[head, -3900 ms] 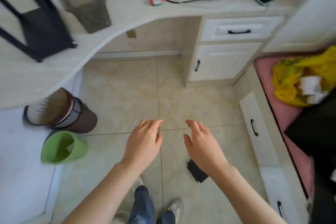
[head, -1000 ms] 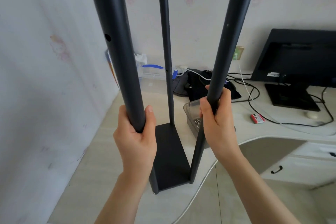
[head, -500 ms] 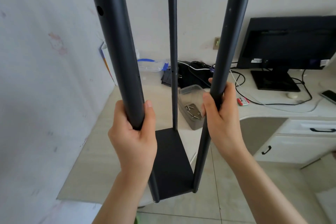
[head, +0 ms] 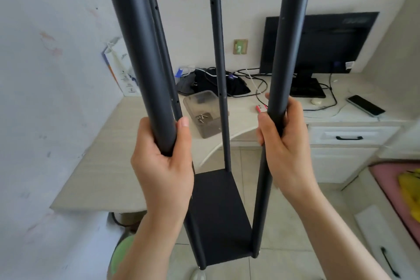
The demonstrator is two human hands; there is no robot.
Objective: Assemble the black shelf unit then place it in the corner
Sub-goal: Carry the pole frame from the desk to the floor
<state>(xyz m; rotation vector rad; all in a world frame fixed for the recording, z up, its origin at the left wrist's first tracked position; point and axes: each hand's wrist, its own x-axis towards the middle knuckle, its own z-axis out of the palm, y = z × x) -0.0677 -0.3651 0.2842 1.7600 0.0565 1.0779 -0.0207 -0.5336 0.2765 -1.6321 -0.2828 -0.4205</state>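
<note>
On the worktop (head: pixel 109 166), a paper bag (head: pixel 120 70) stands in the back left corner, a box (head: pixel 200 107) near the front edge, a monitor (head: pixel 329 41) at the back right, a phone (head: pixel 365 105) to its right. The shelf unit (head: pixel 218 211) hangs before that edge.

We grip the black shelf unit (head: pixel 218 216) by two near poles, left hand (head: pixel 163 166) and right hand (head: pixel 284 143), off the desk (head: pixel 109 166).

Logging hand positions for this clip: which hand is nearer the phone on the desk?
Right. The right hand grips a pole left of the phone; the left hand grips another pole farther left.
</note>
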